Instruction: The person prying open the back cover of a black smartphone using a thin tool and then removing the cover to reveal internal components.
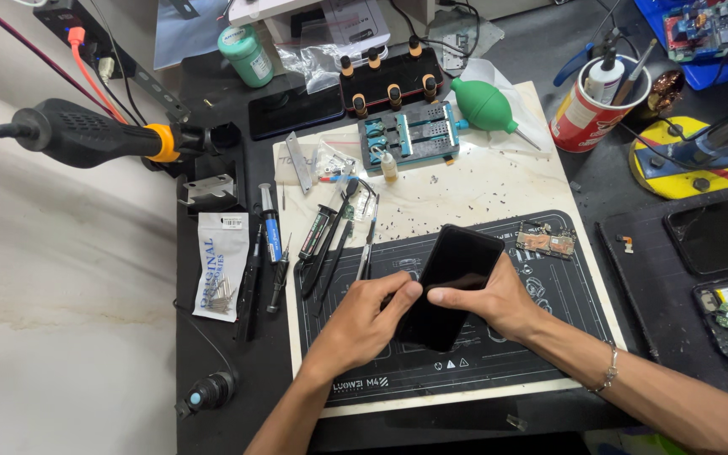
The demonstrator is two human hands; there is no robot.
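Note:
A black smartphone (452, 274) lies tilted on the dark work mat (549, 337), its dark glass facing up. My left hand (364, 324) grips its lower left edge, with the thumb pressed on the glass. My right hand (495, 299) holds the phone's right side, its index finger laid across the glass toward the left thumb. A thin bracelet (608, 371) sits on my right wrist. Both hands meet over the lower half of the phone.
Tweezers, syringes and screwdrivers (330, 240) lie left of the phone. A small circuit board (547, 243) rests on the mat's upper right. Behind stand a blue phone jig (410, 135), a green air blower (484, 105), a cup of tools (596, 101) and a hot-air handle (86, 135).

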